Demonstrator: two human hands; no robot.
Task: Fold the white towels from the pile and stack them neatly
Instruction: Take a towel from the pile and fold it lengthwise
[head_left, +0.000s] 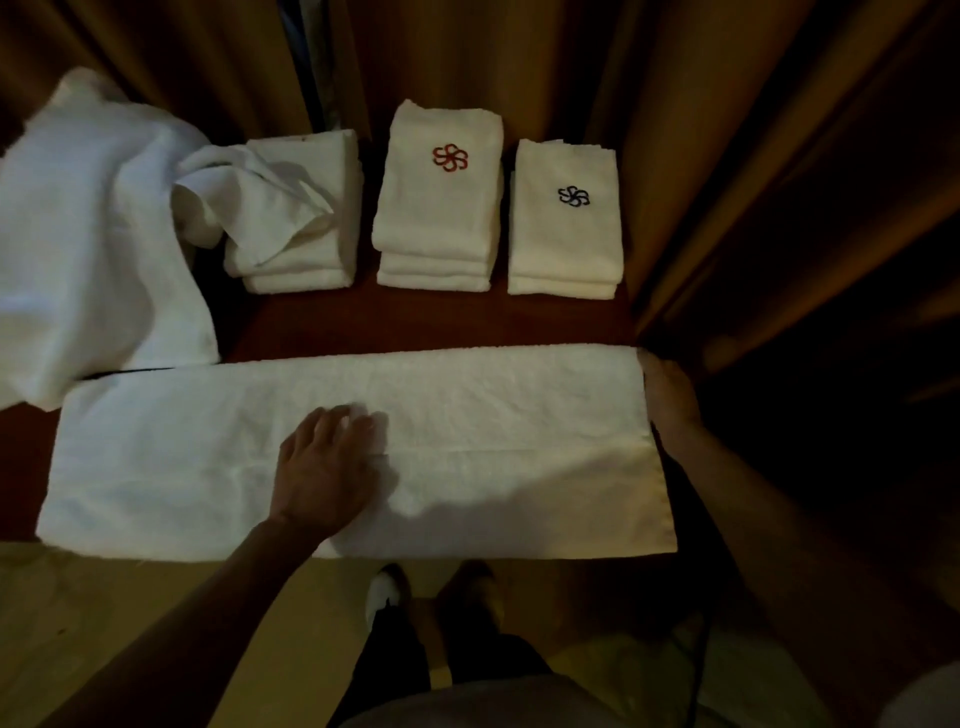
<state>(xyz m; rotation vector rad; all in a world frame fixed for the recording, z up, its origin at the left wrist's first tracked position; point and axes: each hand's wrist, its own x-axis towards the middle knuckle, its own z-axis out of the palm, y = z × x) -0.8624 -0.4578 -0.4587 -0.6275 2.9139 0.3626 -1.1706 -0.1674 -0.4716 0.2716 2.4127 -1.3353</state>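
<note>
Long white towel (358, 452) lies folded lengthwise along the desk's (415, 322) near edge. My left hand (327, 462) presses flat on its middle, fingers straight. My right hand (670, 395) is at the towel's right end; whether that grip is clamped on the edge I cannot tell. Done so far: three folded stacks along the far edge — left stack (301, 260), red-logo stack (441, 208), dark-logo stack (566, 223). A loose cloth (249, 202) drapes over the left one. Remaining: crosswise folds, then the unfolded pile (98, 234) at the left edge.
</note>
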